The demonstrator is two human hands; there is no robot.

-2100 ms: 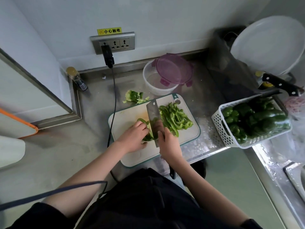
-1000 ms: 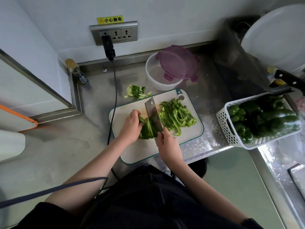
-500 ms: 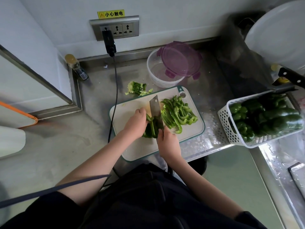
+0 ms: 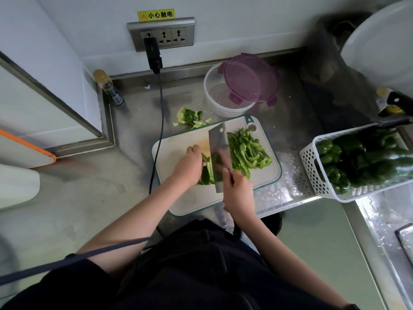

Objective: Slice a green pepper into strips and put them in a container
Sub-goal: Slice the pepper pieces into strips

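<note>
White wall (image 4: 245, 21), steel counter (image 4: 125, 166) — triple socket (image 4: 164, 35), yellow warning label (image 4: 156, 15)

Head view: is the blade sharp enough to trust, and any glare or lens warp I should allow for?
Head view: the cleaver and right hand are motion-smeared, so the edge position is unsure; the strips read crisp. Window glare whitens the wet counter by the basket. Wide-angle warp bows the wall socket and frame edges.

The cleaver (image 4: 218, 153) now stands further left into the pepper piece (image 4: 206, 173), which looks narrower, and the left hand (image 4: 190, 166) sits back; the strip pile (image 4: 248, 151) is perhaps slightly bigger.
</note>
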